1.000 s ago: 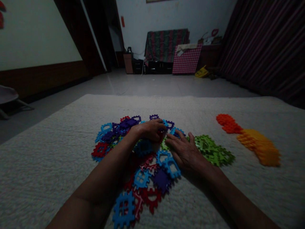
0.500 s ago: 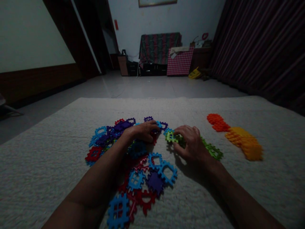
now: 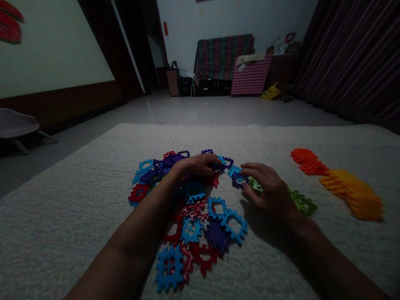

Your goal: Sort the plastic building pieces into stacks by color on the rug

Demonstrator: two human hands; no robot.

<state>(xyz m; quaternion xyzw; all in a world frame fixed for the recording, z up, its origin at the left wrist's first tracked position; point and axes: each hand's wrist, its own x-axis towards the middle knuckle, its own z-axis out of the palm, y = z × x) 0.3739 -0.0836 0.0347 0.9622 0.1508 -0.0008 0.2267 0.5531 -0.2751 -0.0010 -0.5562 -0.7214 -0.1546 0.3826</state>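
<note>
A heap of blue, purple and red interlocking plastic tiles (image 3: 193, 208) lies on a white fuzzy mat (image 3: 78, 216). My left hand (image 3: 198, 164) rests curled on the far part of the heap, fingers bent over tiles; what it grips is hidden. My right hand (image 3: 268, 189) is closed around a green tile (image 3: 254, 184) at the heap's right edge, beside a blue tile (image 3: 235, 172). A pile of green tiles (image 3: 301, 203) lies partly hidden behind my right hand.
Orange tiles (image 3: 308, 161) and yellow tiles (image 3: 354, 192) lie in piles at the right of the mat. Bare grey floor stretches beyond the mat to a covered cabinet (image 3: 223, 56) and a checked board (image 3: 251, 77). A dark curtain (image 3: 353, 58) runs along the right.
My right hand went from flat on the heap to closed on a green tile, then shifted slightly right toward the green pile. My left hand stayed on the heap. The camera view shifted.
</note>
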